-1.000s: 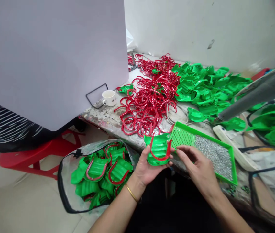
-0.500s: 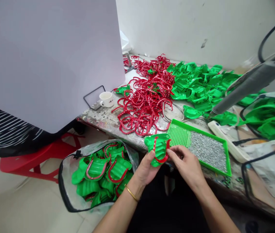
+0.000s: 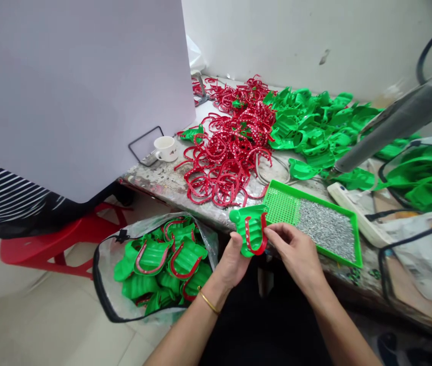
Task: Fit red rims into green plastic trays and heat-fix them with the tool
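My left hand [image 3: 232, 265] grips a curved, ribbed green plastic piece [image 3: 247, 214] from below, its thumb along the near left side. Lying over the ribs is a red U-shaped strip [image 3: 254, 250] with pale dots, its bend toward me. My right hand [image 3: 298, 256] pinches the right arm of that strip between thumb and fingertips. Just beyond the right hand, a green tray [image 3: 281, 204] holds many small silvery metal bits [image 3: 328, 231]. Fingers under the green piece are hidden.
Red strips [image 3: 235, 147] and green pieces [image 3: 311, 122] lie heaped on the worn table. A clear bag [image 3: 105, 302] of joined pieces stands at left. Nearby are a white cup [image 3: 166, 149], power strip [image 3: 357, 216], grey bar [image 3: 387, 129] and a person's striped sleeve [image 3: 4, 190].
The green piece has turned more upright, and the red strip sits further right on it. My right fingers have shifted slightly up along the strip. The view has moved a little.
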The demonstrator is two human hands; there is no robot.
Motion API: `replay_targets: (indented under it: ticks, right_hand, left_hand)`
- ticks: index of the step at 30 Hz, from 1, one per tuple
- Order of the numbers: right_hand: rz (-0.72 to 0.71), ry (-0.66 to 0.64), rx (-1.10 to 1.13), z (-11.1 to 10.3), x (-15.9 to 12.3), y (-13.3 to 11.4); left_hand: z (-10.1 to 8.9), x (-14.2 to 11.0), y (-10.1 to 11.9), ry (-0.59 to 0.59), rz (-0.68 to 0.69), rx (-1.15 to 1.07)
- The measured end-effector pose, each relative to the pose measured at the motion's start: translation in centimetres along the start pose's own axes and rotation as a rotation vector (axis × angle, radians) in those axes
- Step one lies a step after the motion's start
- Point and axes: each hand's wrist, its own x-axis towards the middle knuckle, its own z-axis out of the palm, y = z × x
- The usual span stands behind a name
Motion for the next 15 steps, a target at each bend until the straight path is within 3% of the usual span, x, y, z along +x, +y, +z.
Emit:
replay_targets:
  ticks: [15]
  right_hand:
    - [-0.023, 0.04, -0.087, 0.35, -0.77, -0.23]
  left_hand:
    - [0.34, -0.65, -0.06, -0.057, 0.066, 0.108]
